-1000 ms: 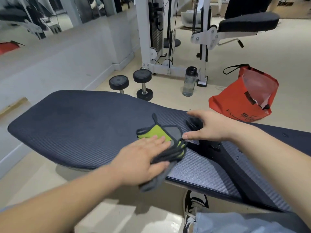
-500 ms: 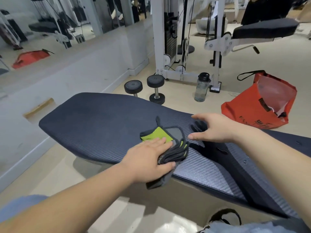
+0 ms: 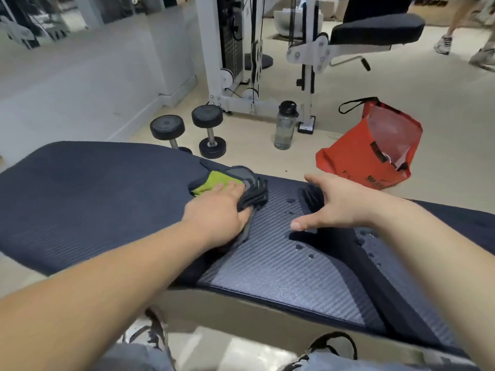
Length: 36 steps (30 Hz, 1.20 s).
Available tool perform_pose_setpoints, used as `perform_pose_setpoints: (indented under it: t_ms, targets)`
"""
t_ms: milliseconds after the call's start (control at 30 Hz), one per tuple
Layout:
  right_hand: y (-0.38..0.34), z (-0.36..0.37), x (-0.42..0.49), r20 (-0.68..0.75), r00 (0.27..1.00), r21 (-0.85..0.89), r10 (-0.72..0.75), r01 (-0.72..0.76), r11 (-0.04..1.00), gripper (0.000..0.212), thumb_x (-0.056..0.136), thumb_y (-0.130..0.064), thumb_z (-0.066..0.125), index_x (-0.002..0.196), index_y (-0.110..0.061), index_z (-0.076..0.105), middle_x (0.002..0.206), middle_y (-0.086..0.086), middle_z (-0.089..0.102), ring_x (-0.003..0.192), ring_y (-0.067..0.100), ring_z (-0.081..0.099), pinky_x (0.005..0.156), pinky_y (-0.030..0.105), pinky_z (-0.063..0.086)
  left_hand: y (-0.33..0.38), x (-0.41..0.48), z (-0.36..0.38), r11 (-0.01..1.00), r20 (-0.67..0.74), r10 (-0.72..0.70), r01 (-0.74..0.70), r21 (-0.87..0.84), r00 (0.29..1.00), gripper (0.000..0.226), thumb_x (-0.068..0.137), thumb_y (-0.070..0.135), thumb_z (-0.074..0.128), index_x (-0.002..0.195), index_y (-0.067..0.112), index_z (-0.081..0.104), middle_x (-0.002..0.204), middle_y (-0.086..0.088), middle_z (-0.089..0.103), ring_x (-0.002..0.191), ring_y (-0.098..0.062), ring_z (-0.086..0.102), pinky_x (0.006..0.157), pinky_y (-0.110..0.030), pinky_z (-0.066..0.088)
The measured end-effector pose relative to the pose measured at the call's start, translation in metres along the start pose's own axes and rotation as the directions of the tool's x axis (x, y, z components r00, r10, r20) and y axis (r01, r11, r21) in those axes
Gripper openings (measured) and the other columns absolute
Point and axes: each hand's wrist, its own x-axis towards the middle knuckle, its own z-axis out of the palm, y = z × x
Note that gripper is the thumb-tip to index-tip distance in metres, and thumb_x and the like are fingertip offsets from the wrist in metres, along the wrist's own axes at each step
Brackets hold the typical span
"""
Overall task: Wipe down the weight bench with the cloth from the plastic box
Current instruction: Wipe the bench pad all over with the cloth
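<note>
The desk (image 3: 93, 199), padded in dark matt ribbed vinyl beaded with water droplets (image 3: 302, 247), carried a soft grey-and-lime cloth (image 3: 241, 183), while matt black rubber dumbbells (image 3: 209, 132), a clear plastic bottle (image 3: 285, 127) and a glossy red bag (image 3: 356, 153) sat on smooth flooring.

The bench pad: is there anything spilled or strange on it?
Yes. Small liquid droplets sit on the bench pad near the right hand, not yet wiped. The left hand presses the cloth beside them.
</note>
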Motion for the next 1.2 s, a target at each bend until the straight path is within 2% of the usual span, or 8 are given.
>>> perform_pose_setpoints:
  t_ms: [167,333,567,667,767,900,1000,1200]
  targets:
    - [0.024,0.005,-0.015,0.041,0.996,-0.089,0.078,-0.075,0.993,0.117,0.051,-0.072,0.088,0.144,-0.016,0.045,0.137,0.001,0.038,0.134,0.021,0.038,0.114,0.032,0.035,0.014,0.036,0.004,0.999,-0.055,-0.028,0.026,-0.047,0.998,0.061,0.099,0.055,0.037,0.155,0.032,0.028,0.161,0.004,0.034,0.149,-0.024,0.029,0.118,-0.04,0.028]
    - [0.032,0.007,-0.014,0.065,0.996,-0.083,0.063,-0.057,0.995,0.122,0.053,-0.079,0.082,0.148,-0.013,0.045,0.139,-0.001,0.035,0.139,0.019,0.031,0.117,0.032,0.03,0.014,0.017,0.006,0.975,0.029,0.223,-0.224,0.001,0.974,0.063,0.097,0.063,0.035,0.156,0.045,0.021,0.164,0.019,0.024,0.152,-0.008,0.02,0.123,-0.033,0.023]
    - [0.03,0.002,-0.02,0.047,0.998,-0.075,0.045,-0.041,0.996,0.109,0.059,-0.078,0.078,0.143,-0.012,0.052,0.136,0.001,0.041,0.137,0.019,0.037,0.117,0.032,0.031,0.063,0.027,0.017,0.987,-0.114,0.148,-0.155,-0.053,0.982,0.056,0.096,0.054,0.044,0.149,0.039,0.036,0.154,0.008,0.043,0.143,-0.021,0.037,0.115,-0.035,0.031]
    - [0.038,-0.001,-0.027,0.015,1.0,0.05,0.001,-0.002,0.999,0.073,0.075,-0.062,0.08,0.133,-0.023,0.06,0.129,0.002,0.061,0.124,0.017,0.057,0.111,0.032,0.042,0.065,0.009,0.023,0.938,-0.028,0.346,-0.346,0.007,0.938,0.062,0.098,0.058,0.041,0.156,0.042,0.025,0.164,0.018,0.026,0.152,-0.008,0.021,0.121,-0.026,0.015]
    - [0.048,-0.006,-0.036,-0.128,0.992,0.105,0.004,0.009,0.994,0.051,0.092,-0.044,0.071,0.134,-0.016,0.061,0.133,0.006,0.069,0.122,0.021,0.062,0.105,0.031,0.044,0.056,0.039,0.011,0.96,-0.007,0.278,-0.278,-0.039,0.961,0.057,0.098,0.057,0.041,0.153,0.045,0.03,0.159,0.016,0.037,0.148,-0.008,0.032,0.119,-0.032,0.03]
    - [0.059,-0.006,-0.04,0.006,0.999,-0.021,0.037,-0.037,0.999,0.095,0.069,-0.065,0.082,0.146,-0.018,0.052,0.15,0.002,0.054,0.138,0.019,0.05,0.118,0.036,0.036,0.077,0.046,0.017,0.987,-0.102,0.142,-0.149,-0.064,0.985,0.056,0.097,0.054,0.044,0.151,0.039,0.035,0.155,0.011,0.043,0.144,-0.016,0.038,0.113,-0.036,0.036]
    - [0.061,0.003,-0.035,0.047,0.998,-0.21,0.028,-0.018,0.977,0.135,0.051,-0.083,0.078,0.16,-0.02,0.029,0.164,-0.001,0.032,0.153,0.019,0.024,0.127,0.044,0.012,0.078,0.012,0.028,0.964,-0.073,0.265,-0.266,-0.002,0.962,0.062,0.097,0.058,0.043,0.154,0.042,0.028,0.162,0.019,0.03,0.151,-0.009,0.025,0.119,-0.028,0.024]
    - [0.067,0.011,-0.032,0.036,0.999,-0.215,-0.006,0.014,0.977,0.128,0.05,-0.079,0.082,0.155,-0.023,0.036,0.158,-0.002,0.027,0.152,0.018,0.02,0.127,0.049,-0.003,0.07,0.035,0.021,0.976,-0.067,0.204,-0.208,-0.065,0.977,0.058,0.099,0.054,0.042,0.155,0.04,0.031,0.162,0.016,0.033,0.15,-0.008,0.027,0.119,-0.028,0.024]
